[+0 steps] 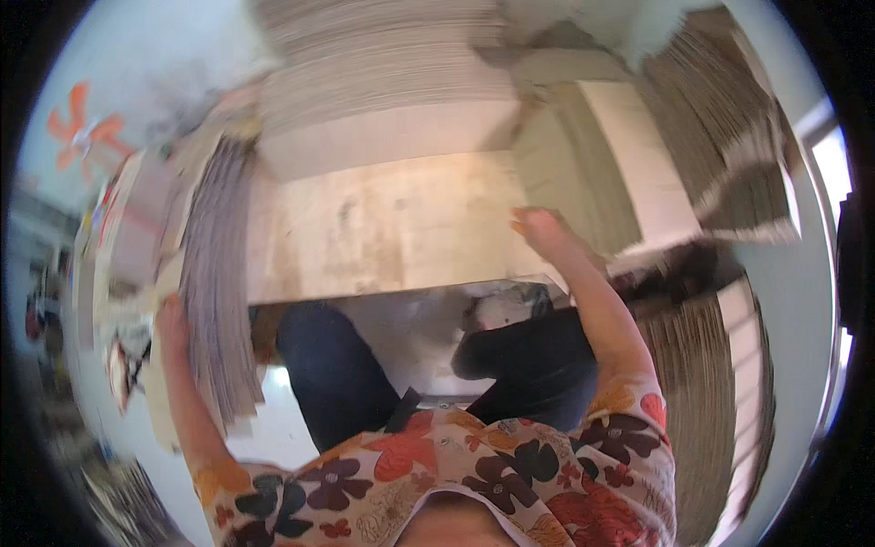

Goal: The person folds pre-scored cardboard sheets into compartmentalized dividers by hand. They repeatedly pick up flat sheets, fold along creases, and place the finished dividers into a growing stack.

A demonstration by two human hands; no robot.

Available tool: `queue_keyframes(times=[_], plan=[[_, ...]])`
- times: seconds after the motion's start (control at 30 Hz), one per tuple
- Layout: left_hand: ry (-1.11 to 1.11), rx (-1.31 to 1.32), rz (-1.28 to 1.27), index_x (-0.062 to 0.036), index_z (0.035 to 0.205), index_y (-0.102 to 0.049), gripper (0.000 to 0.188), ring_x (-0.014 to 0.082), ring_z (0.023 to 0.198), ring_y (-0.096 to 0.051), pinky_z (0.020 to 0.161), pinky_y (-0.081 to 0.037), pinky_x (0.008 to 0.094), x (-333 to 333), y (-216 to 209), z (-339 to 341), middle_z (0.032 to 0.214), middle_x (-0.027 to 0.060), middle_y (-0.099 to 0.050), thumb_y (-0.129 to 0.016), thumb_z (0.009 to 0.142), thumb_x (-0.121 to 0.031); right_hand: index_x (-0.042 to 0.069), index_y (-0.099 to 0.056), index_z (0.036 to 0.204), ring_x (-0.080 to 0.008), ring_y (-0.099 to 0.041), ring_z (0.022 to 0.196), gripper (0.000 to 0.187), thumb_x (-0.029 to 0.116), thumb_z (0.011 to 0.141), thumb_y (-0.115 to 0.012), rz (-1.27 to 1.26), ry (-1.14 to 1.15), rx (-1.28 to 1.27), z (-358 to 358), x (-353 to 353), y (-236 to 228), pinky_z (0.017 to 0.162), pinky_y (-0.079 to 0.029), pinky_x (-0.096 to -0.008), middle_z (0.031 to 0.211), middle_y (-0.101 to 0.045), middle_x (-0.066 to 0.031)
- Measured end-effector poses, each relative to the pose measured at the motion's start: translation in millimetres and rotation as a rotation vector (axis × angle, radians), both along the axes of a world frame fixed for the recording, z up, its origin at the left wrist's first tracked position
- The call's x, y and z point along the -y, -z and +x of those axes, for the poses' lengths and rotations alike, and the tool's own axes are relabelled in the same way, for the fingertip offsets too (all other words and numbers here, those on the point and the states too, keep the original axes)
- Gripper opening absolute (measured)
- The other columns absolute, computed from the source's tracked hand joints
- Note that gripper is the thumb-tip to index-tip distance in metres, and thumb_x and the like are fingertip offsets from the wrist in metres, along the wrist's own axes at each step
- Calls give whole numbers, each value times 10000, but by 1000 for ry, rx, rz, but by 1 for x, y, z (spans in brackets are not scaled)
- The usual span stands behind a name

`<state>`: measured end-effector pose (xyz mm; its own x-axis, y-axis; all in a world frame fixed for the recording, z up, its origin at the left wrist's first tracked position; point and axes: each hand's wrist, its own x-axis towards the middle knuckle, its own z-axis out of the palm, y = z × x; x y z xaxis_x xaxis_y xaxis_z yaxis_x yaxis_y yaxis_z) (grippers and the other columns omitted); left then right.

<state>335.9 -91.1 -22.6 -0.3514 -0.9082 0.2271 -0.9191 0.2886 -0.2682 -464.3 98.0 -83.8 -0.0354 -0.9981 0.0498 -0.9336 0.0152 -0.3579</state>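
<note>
- Premises: apparently a small workshop handling flat sheet stock.
- Evidence: pale worktop [392, 228], tall sheet stack [383, 59] at its far edge, bundled sheets [219, 283] at left, further piles [688, 401] at right.

Right grip [544, 232] beside cardboard stack [583, 173].

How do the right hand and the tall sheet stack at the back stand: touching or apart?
Apart: in the head view, part of the pale board shows between the right hand and the tall sheet stack.
</note>
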Motion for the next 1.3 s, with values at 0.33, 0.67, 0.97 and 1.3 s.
queue_keyframes(times=[0.33,0.67,0.97,1.3], plan=[[26,-29,4,-12,997,-617,318,385,849,-589,730,-462,470,-22,-102,-197,877,200,-624,-692,782,-233,31,-617,1000,-347,-574,961,331,261,771,-679,-248,701,-670,-54,-70,-137,755,-450,-478,970,-609,-162],[337,-190,227,-8,865,-596,229,356,762,-600,643,-479,449,-22,-60,-378,753,185,-618,-656,795,-217,27,-629,748,-362,-619,782,150,173,784,-636,-11,235,-684,-72,-72,-168,670,-480,-451,758,-619,-191],[460,-286,327,-44,969,-640,269,335,710,-610,621,-485,425,-17,-23,-446,742,178,-611,-687,773,-222,-62,-617,799,-379,-620,764,354,289,845,-607,-99,539,-470,-107,-72,-191,719,-484,-438,744,-608,-227],[613,-250,390,-39,881,-611,230,307,725,-603,645,-487,425,-35,11,-487,714,145,-621,-669,775,-234,-26,-665,752,-389,-635,713,333,237,895,-520,183,359,-750,-83,-80,-144,625,-513,-428,756,-629,-227]])
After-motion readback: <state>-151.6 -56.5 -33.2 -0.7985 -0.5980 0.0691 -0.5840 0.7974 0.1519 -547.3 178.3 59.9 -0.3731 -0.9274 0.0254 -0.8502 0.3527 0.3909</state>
